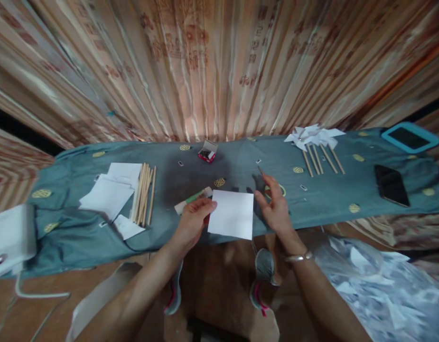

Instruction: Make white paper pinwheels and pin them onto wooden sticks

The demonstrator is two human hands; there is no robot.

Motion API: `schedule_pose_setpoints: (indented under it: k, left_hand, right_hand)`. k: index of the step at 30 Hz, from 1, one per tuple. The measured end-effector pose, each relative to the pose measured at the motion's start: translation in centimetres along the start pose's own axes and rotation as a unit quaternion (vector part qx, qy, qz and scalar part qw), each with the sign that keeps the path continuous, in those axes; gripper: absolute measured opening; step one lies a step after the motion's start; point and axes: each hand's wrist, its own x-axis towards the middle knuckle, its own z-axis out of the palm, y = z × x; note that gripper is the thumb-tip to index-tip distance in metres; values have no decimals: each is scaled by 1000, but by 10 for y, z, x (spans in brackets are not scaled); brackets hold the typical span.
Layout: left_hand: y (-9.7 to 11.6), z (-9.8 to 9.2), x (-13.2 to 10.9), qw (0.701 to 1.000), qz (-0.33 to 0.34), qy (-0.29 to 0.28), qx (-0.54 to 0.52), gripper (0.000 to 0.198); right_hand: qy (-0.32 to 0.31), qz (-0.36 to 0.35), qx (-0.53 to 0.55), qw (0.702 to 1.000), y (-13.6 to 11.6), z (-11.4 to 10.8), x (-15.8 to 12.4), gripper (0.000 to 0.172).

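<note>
Pinches paper square [231, 213] by its left edge w/ L hand [194, 216], flat at counter [240, 156] front. Grips thin stick [261, 172] in closed R hand [274, 206], tip up. Few pinwheels [313, 137] done, far right; paper stack [108, 190] & stick bundle [144, 192] at left unused, so prob. plenty left.

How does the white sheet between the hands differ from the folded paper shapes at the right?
The white sheet is flat and unfolded; the folded paper shapes are creased into points. The white sheet is single, its edge held by the left hand; the folded paper shapes are several, clustered at the tops of wooden sticks. Both are white paper.
</note>
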Motion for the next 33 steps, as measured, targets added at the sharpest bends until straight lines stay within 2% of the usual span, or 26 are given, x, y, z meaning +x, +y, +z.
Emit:
schedule_pose_setpoints:
  k: [4, 7, 9, 11, 14, 16, 18, 20, 22, 26, 30, 33]
  left_hand:
    - [-18, 7, 18, 996, 19, -7, 86, 27]
    - [-23, 13, 29, 988, 63, -11, 144, 25]
    - [-25, 16, 34, 977, 91, -12, 191, 23]
    - [-26, 18, 39, 966, 106, -14, 235, 22]
    - [-26, 17, 43, 948, 129, -27, 291, 20]
    - [-25, 16, 41, 929, 173, -40, 324, 22]
    - [-22, 13, 36, 896, 250, -51, 364, 27]
    - [-19, 9, 27, 838, 340, -63, 421, 24]
    - [-19, 4, 19, 788, 391, -88, 468, 21]
    - [-27, -8, 12, 764, 382, -145, 499, 24]
    - [-34, -14, 22, 740, 390, -132, 532, 20]
    - [-34, -12, 29, 729, 388, -114, 552, 19]
  right_hand:
    - [-95, -62, -52, 992, -7, -32, -15, 61]
    - [-173, -83, -83, 978, -13, -41, -27, 72]
    - [-200, -87, -90, 972, -16, -41, -35, 73]
    - [-207, -98, -83, 970, -18, -40, -39, 60]
    - [-201, -113, -39, 972, -22, -39, -40, 26]
    - [-197, -105, 2, 975, -24, -38, -37, 15]
    - [-198, -91, 39, 975, -27, -37, -32, 12]
    - [-209, -78, 74, 972, -29, -34, -28, 11]
    - [-221, -54, 104, 968, -29, -30, -26, 11]
    - [-211, 26, 139, 967, -24, -19, -21, 10]
    - [-212, 89, 151, 961, -17, -12, -16, 12]
    - [-199, 108, 129, 966, -14, -9, -11, 12]
